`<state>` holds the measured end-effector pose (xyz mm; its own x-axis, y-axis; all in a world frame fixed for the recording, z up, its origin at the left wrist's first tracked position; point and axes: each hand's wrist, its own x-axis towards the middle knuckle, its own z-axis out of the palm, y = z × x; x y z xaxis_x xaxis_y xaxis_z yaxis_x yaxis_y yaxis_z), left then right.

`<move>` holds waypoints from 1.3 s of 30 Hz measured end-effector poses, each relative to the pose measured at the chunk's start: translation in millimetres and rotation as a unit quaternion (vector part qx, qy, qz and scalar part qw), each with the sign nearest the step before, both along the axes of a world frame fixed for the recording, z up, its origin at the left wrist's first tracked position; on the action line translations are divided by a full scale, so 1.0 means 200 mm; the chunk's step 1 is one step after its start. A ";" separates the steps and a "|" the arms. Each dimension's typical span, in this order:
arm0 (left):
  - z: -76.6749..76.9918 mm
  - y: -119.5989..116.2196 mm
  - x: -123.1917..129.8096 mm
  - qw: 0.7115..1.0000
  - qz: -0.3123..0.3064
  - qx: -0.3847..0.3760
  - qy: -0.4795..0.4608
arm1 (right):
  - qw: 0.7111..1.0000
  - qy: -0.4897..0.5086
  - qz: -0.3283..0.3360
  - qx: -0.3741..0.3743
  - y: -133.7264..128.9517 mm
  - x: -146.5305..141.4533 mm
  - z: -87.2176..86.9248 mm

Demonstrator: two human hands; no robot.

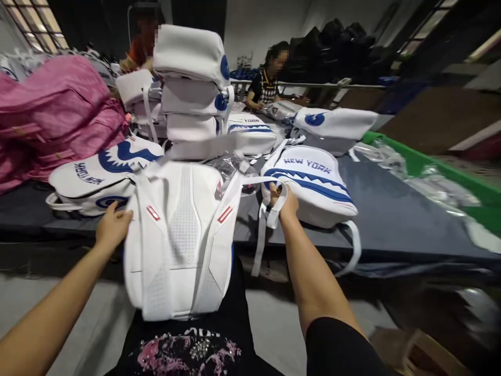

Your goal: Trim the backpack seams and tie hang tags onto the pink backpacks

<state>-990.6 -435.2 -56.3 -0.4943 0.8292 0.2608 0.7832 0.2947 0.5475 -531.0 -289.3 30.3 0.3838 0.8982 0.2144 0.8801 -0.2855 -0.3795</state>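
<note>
A white backpack (pixel 182 209) stands before me at the table's edge, its back panel and two padded shoulder straps with red marks facing me. My left hand (pixel 113 224) is closed at its left side edge, fingertips against the fabric. Out to the right, my right hand (pixel 285 202) grips a white webbing strap (pixel 274 214) that runs from the backpack's upper right and has a dark buckle. Just behind that hand lies a white NEW YORK backpack (pixel 313 183) with blue zigzag stripes. Another white and blue backpack (pixel 94 175) lies left, beyond my left hand.
Stacked white backpacks (pixel 191 94) rise at the back of the dark table (pixel 395 209). Pink bags (pixel 58 115) are heaped at left. A green-edged bin (pixel 422 172) with plastic-wrapped items runs along the right. Two people work behind the table; one wears a checked apron (pixel 268 86).
</note>
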 end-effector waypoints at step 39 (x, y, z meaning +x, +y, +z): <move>0.42 1.17 0.67 0.759 -0.527 -0.027 0.382 | 0.887 0.123 0.314 0.316 -0.32 -0.45 -0.70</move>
